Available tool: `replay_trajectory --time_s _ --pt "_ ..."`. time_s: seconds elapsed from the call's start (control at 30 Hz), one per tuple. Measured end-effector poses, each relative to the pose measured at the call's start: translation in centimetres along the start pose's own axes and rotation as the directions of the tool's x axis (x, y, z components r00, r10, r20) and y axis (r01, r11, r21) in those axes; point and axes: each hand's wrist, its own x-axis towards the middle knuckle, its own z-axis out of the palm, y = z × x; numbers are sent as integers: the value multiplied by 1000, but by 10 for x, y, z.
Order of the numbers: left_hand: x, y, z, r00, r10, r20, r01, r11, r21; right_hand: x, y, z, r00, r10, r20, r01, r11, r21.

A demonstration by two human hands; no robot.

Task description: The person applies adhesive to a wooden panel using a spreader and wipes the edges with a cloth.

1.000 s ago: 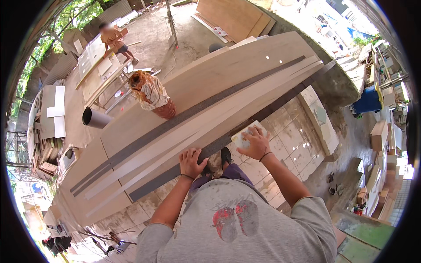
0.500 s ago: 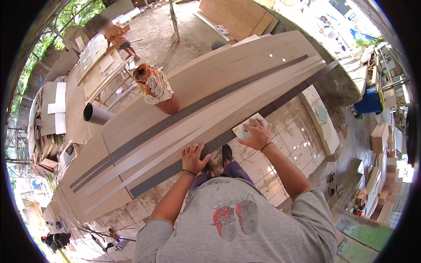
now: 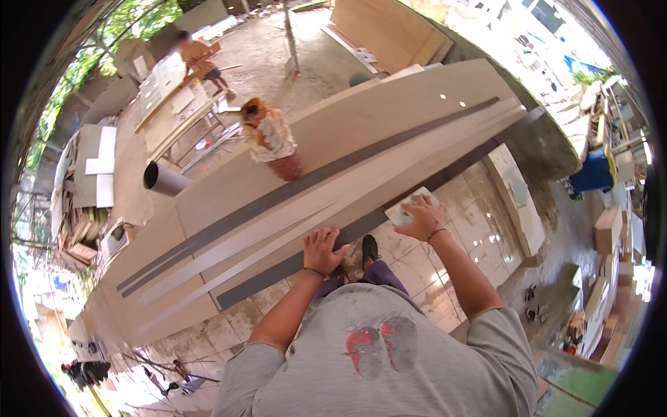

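A pale sanding block (image 3: 408,207) is pressed under the right hand (image 3: 422,219), fingers spread flat over it rather than wrapped, at the near edge of a long dark strip (image 3: 361,226). The strip is laid along the near side of a wide board (image 3: 361,132). The left hand (image 3: 323,250) is rested open on the same strip, further along it, with nothing held. Beyond the board, another person (image 3: 271,139) is seen, probably crouched. Left of that person a dark pipe (image 3: 163,181) is laid.
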Motion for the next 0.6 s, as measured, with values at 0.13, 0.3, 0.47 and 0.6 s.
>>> replay_trajectory --time_s 0.13,0.3,0.47,0.6 --pt "1 -1 1 1000 -17 23 17 1000 -16 -11 28 16 993 18 119 -11 998 -60" --pt "-4 -3 -2 999 -41 23 42 998 -42 -55 17 36 1000 -9 -4 9 997 83" --pt "-3 -8 -1 997 62 35 -59 995 -79 -50 -28 39 963 -67 -260 149 938 313" --pt "-15 -21 -13 999 22 47 -19 998 -56 -47 -60 53 950 -129 -283 177 973 149"
